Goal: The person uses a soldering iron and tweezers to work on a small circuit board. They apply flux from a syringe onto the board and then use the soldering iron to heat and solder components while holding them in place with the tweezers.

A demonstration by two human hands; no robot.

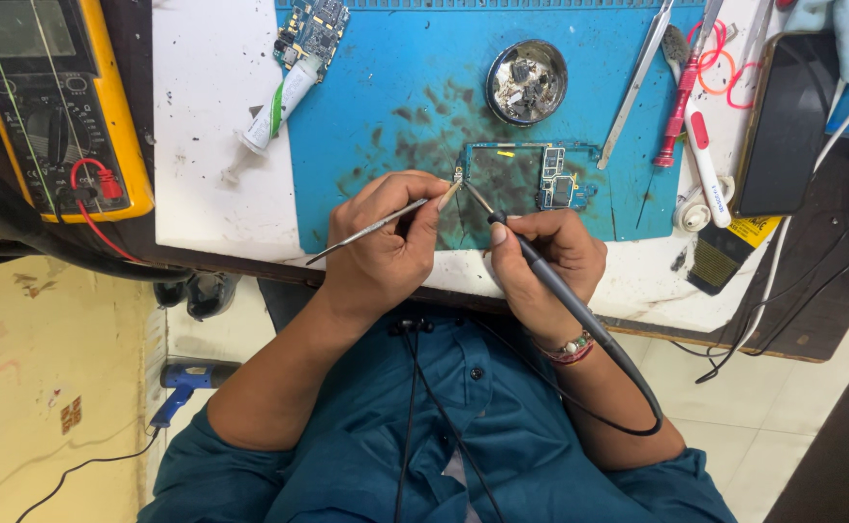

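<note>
My left hand point(385, 247) grips thin metal tweezers point(371, 230), their tip touching the left corner of a small green circuit board point(526, 174). A dark soldering iron point(550, 281) is held like a pen in my right hand point(555, 254); its tip meets the same corner of the board next to the tweezer tip. The board lies on a stained blue work mat point(415, 87). The iron's black cable loops back under my right wrist. Both hands rest at the near edge of the mat.
On the mat stand a round metal tin point(527, 82), a second circuit board point(310, 27) and a white tube point(274, 111). Right of them lie spare tweezers point(637, 82), a red screwdriver point(681, 107), a white pen point(705, 169) and a black phone point(787, 121). A yellow multimeter point(51, 107) sits left.
</note>
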